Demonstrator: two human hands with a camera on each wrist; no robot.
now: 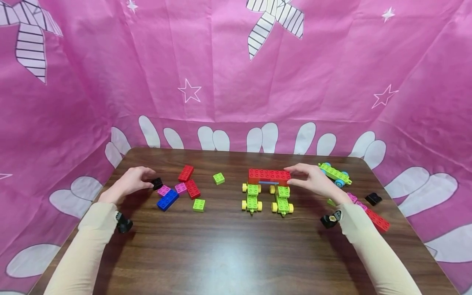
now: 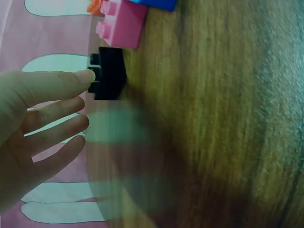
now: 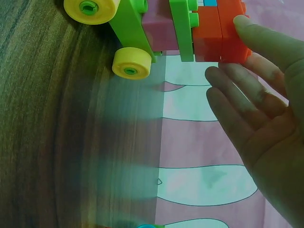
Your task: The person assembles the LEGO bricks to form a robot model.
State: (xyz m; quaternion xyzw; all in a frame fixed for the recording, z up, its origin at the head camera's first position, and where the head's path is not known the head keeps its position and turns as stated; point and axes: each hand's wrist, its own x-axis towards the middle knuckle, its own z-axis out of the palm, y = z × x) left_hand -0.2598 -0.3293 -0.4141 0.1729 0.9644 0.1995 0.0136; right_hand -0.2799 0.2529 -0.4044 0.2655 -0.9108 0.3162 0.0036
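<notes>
My left hand [image 1: 132,180] is at a black brick [image 1: 156,183] on the table's left side. In the left wrist view the thumb overlaps the studs of the black brick [image 2: 111,73], while the other visible fingers are loosely extended; the index finger is hidden there. At the right end of a row of red bricks [image 1: 269,176], my right hand [image 1: 309,178] pinches the end red brick [image 3: 232,35] between thumb and fingers. Green bricks and two green wheeled bases [image 1: 252,201] with yellow wheels [image 3: 132,64] stand below the red row. A blue strip [image 1: 268,182] shows under it.
Near the left hand lie a blue brick [image 1: 167,200], pink bricks [image 1: 180,188], red bricks [image 1: 192,189] and loose green bricks [image 1: 199,205]. At right are a green base with blue wheels [image 1: 334,173], another black brick [image 1: 373,199] and a red brick [image 1: 377,221]. A pink curtain [image 1: 236,82] hangs behind.
</notes>
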